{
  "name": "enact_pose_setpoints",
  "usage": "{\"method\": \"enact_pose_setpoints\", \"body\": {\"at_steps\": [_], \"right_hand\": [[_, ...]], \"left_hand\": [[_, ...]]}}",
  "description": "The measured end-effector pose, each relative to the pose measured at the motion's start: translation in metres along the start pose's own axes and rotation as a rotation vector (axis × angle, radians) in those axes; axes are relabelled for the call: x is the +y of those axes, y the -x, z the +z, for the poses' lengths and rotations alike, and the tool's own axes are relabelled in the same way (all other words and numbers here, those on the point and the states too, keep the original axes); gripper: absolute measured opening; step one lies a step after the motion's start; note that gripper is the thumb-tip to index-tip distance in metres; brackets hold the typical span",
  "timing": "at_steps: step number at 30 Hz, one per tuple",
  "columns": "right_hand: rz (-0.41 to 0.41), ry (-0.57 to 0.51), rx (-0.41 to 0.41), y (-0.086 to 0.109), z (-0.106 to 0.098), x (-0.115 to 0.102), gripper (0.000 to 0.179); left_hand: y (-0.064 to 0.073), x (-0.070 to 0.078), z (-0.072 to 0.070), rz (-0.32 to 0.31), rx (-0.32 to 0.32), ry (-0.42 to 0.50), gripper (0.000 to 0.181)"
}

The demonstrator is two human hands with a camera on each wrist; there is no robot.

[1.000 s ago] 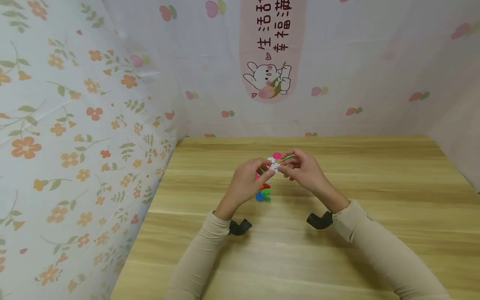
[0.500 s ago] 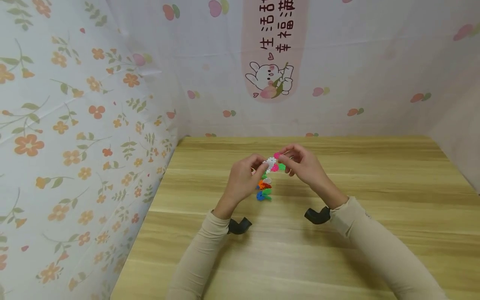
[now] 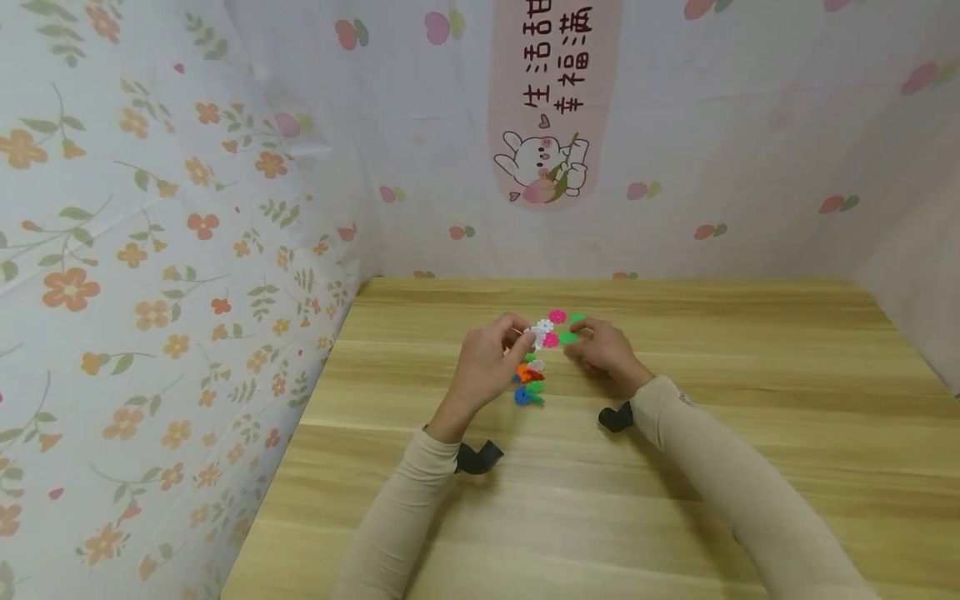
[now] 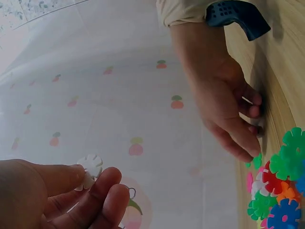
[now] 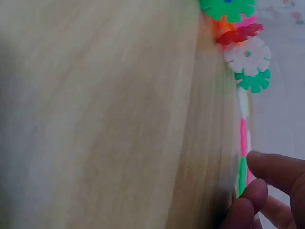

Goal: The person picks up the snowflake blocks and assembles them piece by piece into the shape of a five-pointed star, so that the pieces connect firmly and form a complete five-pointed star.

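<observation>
My left hand pinches a white snowflake disc between thumb and fingers, with another white disc joined to it, in the left wrist view. Around the green snowflake discs to the right, my right hand reaches low over the table, thumb and index apart with the tips right at the discs. Pink discs and a white disc lie flat between the hands. Nearer, a cluster of joined discs, among them an orange one and a blue one, stands on the table.
A wooden table spreads under both forearms. Patterned cloth hangs behind it and along its left side. Each wrist wears a dark curved mount, one on the left wrist and one on the right wrist.
My right hand has left the white disc by the left hand, passed over the pink one and come down at the green discs. The left hand keeps its pinch, almost still.
</observation>
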State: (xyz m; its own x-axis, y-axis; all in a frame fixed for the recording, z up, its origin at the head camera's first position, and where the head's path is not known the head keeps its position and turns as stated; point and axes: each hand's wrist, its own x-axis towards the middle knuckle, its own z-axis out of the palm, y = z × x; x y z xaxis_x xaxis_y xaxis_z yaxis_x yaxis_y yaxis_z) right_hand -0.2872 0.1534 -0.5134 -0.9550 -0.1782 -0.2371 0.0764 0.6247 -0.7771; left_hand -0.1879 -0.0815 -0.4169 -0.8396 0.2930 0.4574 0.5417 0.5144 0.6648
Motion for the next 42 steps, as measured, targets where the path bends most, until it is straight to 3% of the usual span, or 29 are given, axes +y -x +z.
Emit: {"method": "enact_pose_setpoints", "body": {"at_steps": [6,11,15,22,28,32,36,42], "right_hand": [[-0.033,0.142,0.04,-0.003,0.003,-0.007,0.043],[0.004,0.146,0.083,0.001,0.003,-0.009,0.035],[-0.015,0.108,0.084,0.008,0.003,-0.007,0.03],[-0.11,-0.099,-0.003,0.03,0.001,-0.012,0.022],[-0.116,-0.483,-0.025,0.067,-0.012,-0.035,0.035],[-0.132,-0.689,-0.014,0.087,-0.018,-0.05,0.032],[-0.145,-0.793,-0.039,0.099,-0.019,-0.06,0.02],[-0.156,-0.851,-0.04,0.109,-0.021,-0.066,0.014]], "left_hand": [[0.0,0.002,0.0,0.018,0.001,0.007,0.009],[-0.001,0.003,0.002,0.02,-0.016,0.0,0.01],[-0.001,0.003,0.004,0.008,-0.024,0.0,0.009],[-0.002,0.002,0.007,-0.004,-0.064,-0.014,0.012],[0.0,0.0,0.009,-0.009,-0.084,-0.009,0.011],[0.0,0.002,0.009,0.018,-0.087,-0.004,0.009],[0.0,0.003,0.008,0.08,-0.088,-0.012,0.008],[0.002,0.004,0.008,0.164,-0.093,-0.058,0.007]]}}
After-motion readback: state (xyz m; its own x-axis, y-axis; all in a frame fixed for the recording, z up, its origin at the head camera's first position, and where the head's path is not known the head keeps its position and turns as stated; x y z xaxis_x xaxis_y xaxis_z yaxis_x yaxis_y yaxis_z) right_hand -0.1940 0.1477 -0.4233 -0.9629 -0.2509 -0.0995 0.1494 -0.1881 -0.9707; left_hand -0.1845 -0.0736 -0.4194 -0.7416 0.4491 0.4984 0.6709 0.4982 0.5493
